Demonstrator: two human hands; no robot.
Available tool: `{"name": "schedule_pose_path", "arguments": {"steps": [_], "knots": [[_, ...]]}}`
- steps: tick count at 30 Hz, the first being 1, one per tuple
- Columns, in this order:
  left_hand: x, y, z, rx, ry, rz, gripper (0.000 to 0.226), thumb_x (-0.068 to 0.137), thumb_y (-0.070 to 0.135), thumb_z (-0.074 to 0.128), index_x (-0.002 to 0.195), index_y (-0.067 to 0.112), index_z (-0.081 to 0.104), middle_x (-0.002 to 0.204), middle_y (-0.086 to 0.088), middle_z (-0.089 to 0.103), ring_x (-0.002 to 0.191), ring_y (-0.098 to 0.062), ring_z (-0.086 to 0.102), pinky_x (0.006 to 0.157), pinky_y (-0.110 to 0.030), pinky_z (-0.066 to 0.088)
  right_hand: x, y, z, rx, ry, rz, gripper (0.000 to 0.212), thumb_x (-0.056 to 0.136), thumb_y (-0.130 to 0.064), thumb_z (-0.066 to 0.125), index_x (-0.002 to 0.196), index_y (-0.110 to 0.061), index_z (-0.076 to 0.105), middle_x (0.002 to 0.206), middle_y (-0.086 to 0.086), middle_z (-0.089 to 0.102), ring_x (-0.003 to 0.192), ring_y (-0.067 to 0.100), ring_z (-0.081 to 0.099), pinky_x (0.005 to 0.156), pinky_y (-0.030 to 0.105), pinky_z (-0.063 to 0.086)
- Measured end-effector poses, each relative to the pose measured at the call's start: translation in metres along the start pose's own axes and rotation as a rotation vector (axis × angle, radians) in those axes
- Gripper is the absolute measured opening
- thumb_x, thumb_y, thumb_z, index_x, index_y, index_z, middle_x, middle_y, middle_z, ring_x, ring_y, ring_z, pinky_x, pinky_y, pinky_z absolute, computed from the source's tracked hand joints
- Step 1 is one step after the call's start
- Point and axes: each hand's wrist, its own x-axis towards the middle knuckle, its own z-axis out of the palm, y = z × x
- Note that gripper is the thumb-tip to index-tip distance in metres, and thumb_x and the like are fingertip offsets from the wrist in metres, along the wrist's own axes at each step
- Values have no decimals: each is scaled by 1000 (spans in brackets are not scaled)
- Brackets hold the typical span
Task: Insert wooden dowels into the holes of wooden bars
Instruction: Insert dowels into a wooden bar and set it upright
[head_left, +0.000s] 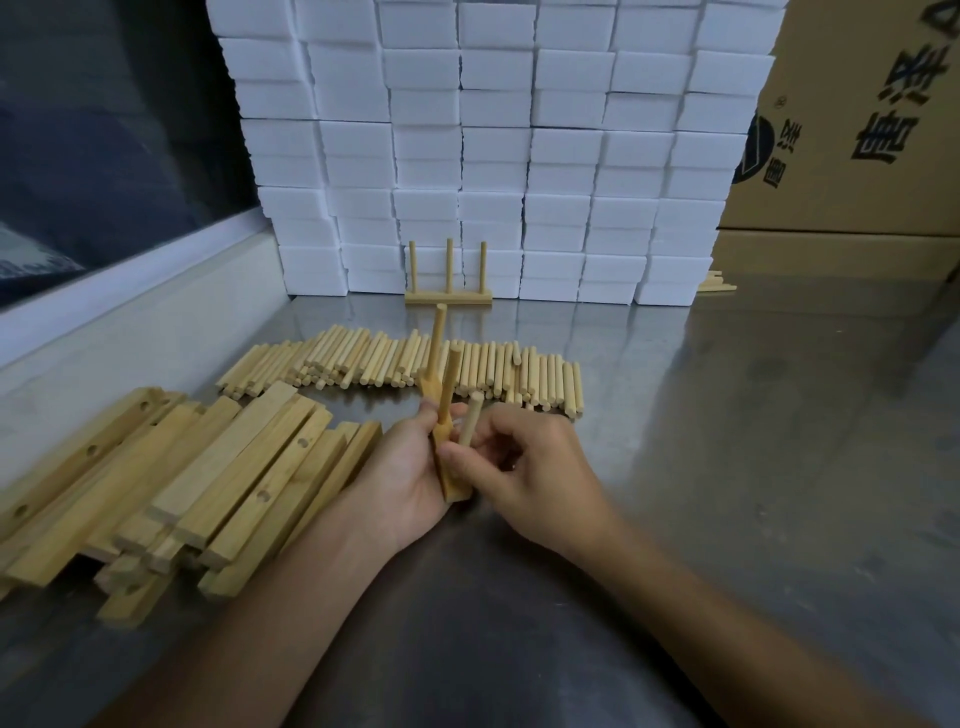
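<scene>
At nine o'clock from my hands lies the heap of drilled bars, light, stiff wood with square edges, best taken by the long sides, clear of the holes. My left hand grips one bar on end, two dowels already standing in it. My right hand pinches a third dowel near its lower end, just beside the bar; it looks smooth, light and liable to roll. At twelve o'clock lie the loose dowels, with a finished bar beyond. From three o'clock the steel table offers open room, up to the cardboard box.
</scene>
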Motion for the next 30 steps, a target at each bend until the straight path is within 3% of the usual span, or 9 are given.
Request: {"name": "schedule_pose_path", "arguments": {"steps": [3, 5, 9, 11, 19, 22, 24, 27, 30], "knots": [[1, 0, 1, 5, 17, 0, 44, 106, 40, 34, 116, 7, 61, 86, -12, 70, 75, -26, 73, 59, -36, 58, -2, 1, 7, 32, 105, 69, 28, 82, -22, 80, 68, -9, 60, 60, -8, 56, 55, 5, 52, 52, 14, 38], [0, 0, 0, -10, 8, -2, 43, 106, 39, 35, 111, 6, 60, 77, -15, 73, 69, -26, 74, 52, -34, 58, -2, 0, 10, 55, 76, 68, 22, 83, -19, 79, 71, -10, 63, 61, -13, 55, 55, 4, 52, 53, 11, 37], [0, 0, 0, -7, -19, 7, 43, 107, 38, 34, 102, 5, 62, 69, -15, 73, 61, -24, 73, 47, -31, 56, 0, 1, 4, 18, -84, 19, 9, 91, -14, 68, 85, -8, 69, 71, 1, 62, 63, 13, 54, 57, 31, 45], [0, 0, -1, 1, -23, 10, 44, 106, 39, 34, 102, 6, 63, 69, -14, 73, 60, -23, 73, 46, -31, 56, 0, 2, 2, 17, -103, 4, 9, 92, -13, 67, 88, -7, 71, 74, 3, 64, 65, 16, 55, 60, 35, 46], [4, -2, -2, -3, -20, 2, 43, 106, 40, 34, 111, 7, 62, 77, -11, 71, 62, -23, 71, 50, -33, 58, -3, 3, 7, 38, 48, 85, 24, 82, -23, 79, 69, -13, 63, 61, -11, 54, 55, 6, 49, 53, 14, 36], [5, -1, -1, -33, -19, -7, 43, 105, 40, 35, 115, 8, 61, 92, -11, 63, 78, -24, 65, 68, -38, 61, -5, 3, 7, -35, 26, 53, 21, 86, -28, 75, 72, -22, 60, 66, -11, 56, 60, 7, 52, 56, 19, 41], [6, -1, -1, -60, -27, -11, 42, 105, 41, 34, 113, 8, 60, 87, -10, 64, 78, -23, 65, 73, -41, 57, -6, 4, 6, -109, -18, 32, 17, 92, -29, 67, 82, -17, 66, 76, -4, 60, 69, 10, 54, 63, 32, 48], [7, -1, -1, -101, -40, 5, 39, 105, 42, 34, 107, 10, 57, 76, -7, 67, 64, -20, 69, 62, -38, 55, -8, 7, 5, -145, -14, 48, 22, 96, -31, 61, 102, -14, 72, 87, 0, 62, 80, 12, 56, 70, 38, 50], [8, 0, -2, -127, -67, 43, 39, 106, 42, 32, 111, 10, 53, 79, -10, 72, 67, -24, 73, 54, -37, 58, -8, 7, 2, -183, 13, 83, 26, 91, -45, 64, 101, -22, 73, 83, -7, 60, 75, 8, 56, 67, 36, 50]]}}
